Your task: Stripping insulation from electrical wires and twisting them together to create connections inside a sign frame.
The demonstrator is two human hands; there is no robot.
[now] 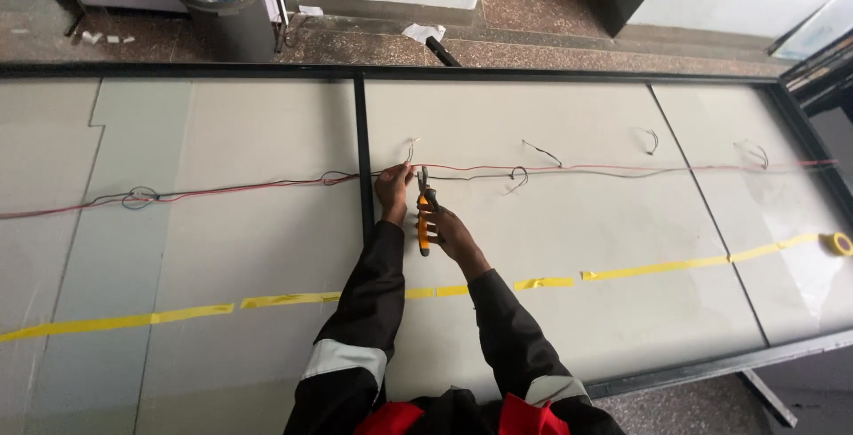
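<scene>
Left hand (pixel 392 188) pinches red wire (pixel 569 167) on grey panel (pixel 569 222); right hand (pixel 447 229) grips orange-handled pliers (pixel 426 213) just beside it.

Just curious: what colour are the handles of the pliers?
Orange, with black, on the pliers in the right hand; head view.

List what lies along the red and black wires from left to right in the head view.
Tangled wire loop → black frame bar → left hand → orange-handled pliers in the right hand → black wire knot → yellow tape roll.
</scene>
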